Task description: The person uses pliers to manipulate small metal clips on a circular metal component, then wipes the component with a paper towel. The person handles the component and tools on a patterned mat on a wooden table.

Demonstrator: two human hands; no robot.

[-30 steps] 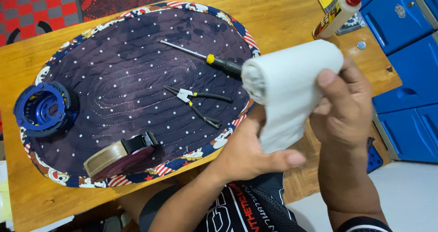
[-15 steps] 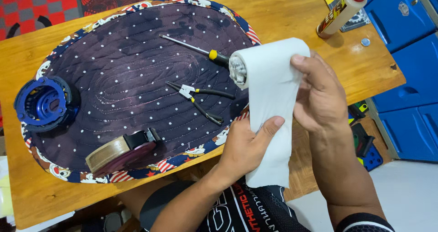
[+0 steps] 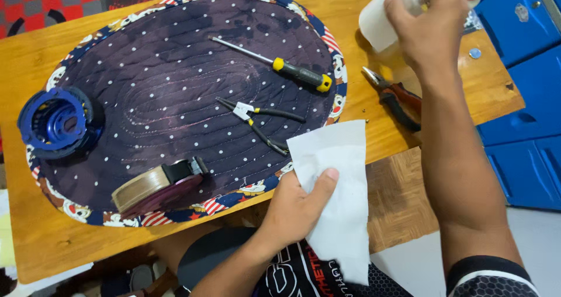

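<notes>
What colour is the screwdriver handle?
Black with yellow ends; the screwdriver shows clearly in the head view.

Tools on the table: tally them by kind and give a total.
Screwdriver: 1
Pliers: 2, thin black-handled, red-handled
Tape dispenser: 1
Blue reel: 1
Total: 5
Aside: left hand holds a tissue sheet; right hand holds the roll.

Two pliers point(image 3: 260, 120) point(image 3: 394, 95), one screwdriver point(image 3: 280, 67), one paper roll point(image 3: 383, 19), one sheet point(image 3: 339, 197), one mat point(image 3: 175, 98).

Dotted dark-purple mat point(image 3: 175, 98), white tissue point(image 3: 339, 197), blue spool point(image 3: 55, 123).
</notes>
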